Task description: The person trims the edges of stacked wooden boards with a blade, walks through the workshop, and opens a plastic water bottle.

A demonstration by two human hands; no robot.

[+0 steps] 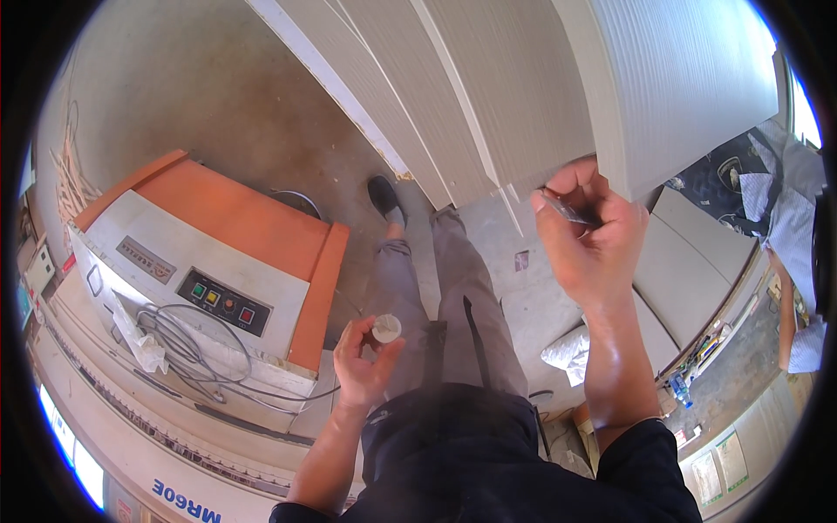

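In my left hand (pixel 359 368), the fingers are curled around a small round container (pixel 386 329) whose pale, whitish top faces up. My right hand (pixel 602 240) pinches a thin, flat, dark metal piece (pixel 567 209) between thumb and fingers; its exact kind is hard to make out. That hand is up against the lower corner of a pale grey wood-grain panel (pixel 689 87), and I cannot tell whether the metal touches it. Several more grey panels (pixel 514 78) stand side by side just to the left of this one.
On the left stands an orange and grey machine (pixel 253 209) with coloured buttons and a coiled grey cable (pixel 196 344). At the far right is another person's patterned sleeve (pixel 798 209). A crumpled white bag (pixel 568 353) and a blue bottle (pixel 680 390) lie to the right of my legs.
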